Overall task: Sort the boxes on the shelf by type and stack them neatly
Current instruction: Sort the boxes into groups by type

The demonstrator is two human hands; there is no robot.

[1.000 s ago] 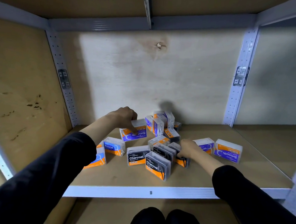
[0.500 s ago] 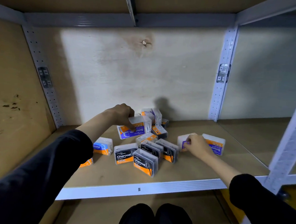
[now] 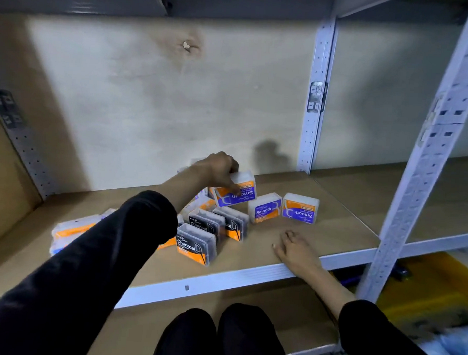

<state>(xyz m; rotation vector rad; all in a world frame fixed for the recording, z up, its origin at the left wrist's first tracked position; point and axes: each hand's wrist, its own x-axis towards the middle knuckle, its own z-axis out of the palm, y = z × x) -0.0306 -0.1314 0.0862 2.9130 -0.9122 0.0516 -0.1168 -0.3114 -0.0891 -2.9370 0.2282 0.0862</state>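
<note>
The held Smooth box (image 3: 237, 195), a translucent case with a purple and orange label, sits tilted toward the back of the shelf (image 3: 333, 231), its print upside down. The left hand (image 3: 218, 169) grips it from above, fingers curled over its top and thumb on the label. Whether its base touches the board cannot be told. Just to its right two more cases stand side by side: the middle Smooth box (image 3: 265, 209) reads upright and the right Smooth box (image 3: 300, 209) reads inverted. In front of the held one, three Charcoal boxes (image 3: 197, 243) stand on edge in a close group, dark through their clear plastic. What lies inside any case is too small to make out. Further left, past the sleeve, a blurred heap of boxes (image 3: 72, 231) with orange bands lies near the front edge. The right hand (image 3: 295, 248) rests palm down on the bare board near the front rail (image 3: 222, 281), fingers straight and spread, holding nothing.

Half a second earlier the right hand pinched the middle Smooth box; now it has let go and drawn back toward the rail. The left hand has carried its box rightward, from above the mixed pile to just beside the Smooth pair.
</note>
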